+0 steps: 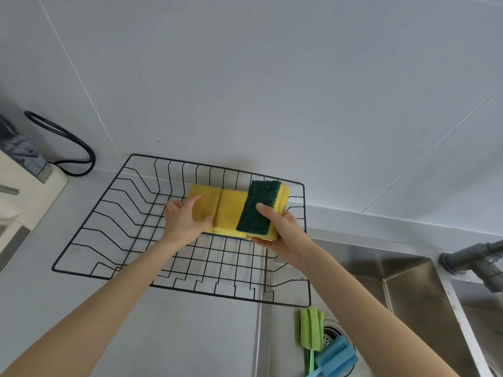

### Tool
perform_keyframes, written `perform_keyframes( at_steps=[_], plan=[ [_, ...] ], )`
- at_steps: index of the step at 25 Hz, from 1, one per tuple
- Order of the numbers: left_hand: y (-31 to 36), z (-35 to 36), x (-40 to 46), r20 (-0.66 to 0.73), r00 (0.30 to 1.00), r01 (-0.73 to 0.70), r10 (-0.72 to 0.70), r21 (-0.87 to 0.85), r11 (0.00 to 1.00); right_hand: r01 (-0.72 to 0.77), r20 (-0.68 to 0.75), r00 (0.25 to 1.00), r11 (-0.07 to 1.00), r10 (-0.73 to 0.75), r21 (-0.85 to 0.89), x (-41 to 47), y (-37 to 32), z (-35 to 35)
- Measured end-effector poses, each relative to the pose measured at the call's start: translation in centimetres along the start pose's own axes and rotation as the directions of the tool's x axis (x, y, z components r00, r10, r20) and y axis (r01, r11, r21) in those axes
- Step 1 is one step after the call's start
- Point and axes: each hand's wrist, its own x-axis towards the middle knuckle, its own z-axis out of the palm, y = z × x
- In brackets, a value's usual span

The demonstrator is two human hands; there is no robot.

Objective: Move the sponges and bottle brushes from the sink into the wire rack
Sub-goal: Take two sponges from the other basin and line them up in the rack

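Observation:
Several yellow sponges (228,210) are held in a bunch above the black wire rack (114,229) on the counter. One sponge with a dark green scouring face (258,209) lies across the top of the bunch. My left hand (183,220) grips the left end of the bunch; my right hand (283,229) grips the right end, thumb on the green face. A green bottle brush (310,329) and a blue bottle brush (336,356) lie in the steel sink (408,289) beside the drain.
A grey faucet (479,261) juts in at the right over the sink divider. A black cable (68,142) loops against the wall at the left, next to a white appliance (24,191). The white tiled wall stands just behind the rack.

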Motion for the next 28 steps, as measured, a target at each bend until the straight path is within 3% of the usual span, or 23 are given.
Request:
perform_keyframes(
  at_steps=[9,11,14,16,20,25,28],
  plan=[
    [0.0,-0.6,-0.1,0.057,0.998,0.032,-0.031,-0.025,0.999,-0.006,0.065,0.998,0.999,0.003,0.033,0.0,-0.1,1.2],
    [-0.1,-1.0,-0.2,0.013,0.999,0.031,-0.031,-0.004,1.000,-0.007,0.064,0.998,1.000,0.007,-0.001,0.1,-0.1,1.7],
    [0.3,-2.4,-0.6,-0.087,0.992,-0.099,0.088,-0.124,0.987,0.009,0.037,0.999,0.988,-0.003,-0.157,0.6,-0.1,3.0],
    [0.7,-3.8,-1.0,-0.073,0.986,-0.166,0.152,-0.276,0.947,0.028,0.021,1.000,0.950,-0.022,-0.310,1.0,-0.2,4.5],
    [0.9,-6.1,-1.7,-0.067,0.983,-0.182,0.171,-0.462,0.868,0.123,0.070,0.992,0.853,-0.101,-0.507,0.9,-0.8,8.1],
    [-0.6,-8.2,-1.2,-0.102,0.994,-0.094,0.041,-0.602,0.793,0.231,0.193,0.971,0.753,-0.140,-0.616,1.0,-1.4,11.7],
    [-2.4,-9.1,-0.5,-0.100,0.995,-0.035,-0.026,-0.560,0.828,0.318,0.267,0.947,0.657,-0.181,-0.684,1.7,-1.0,13.2]
  ],
)
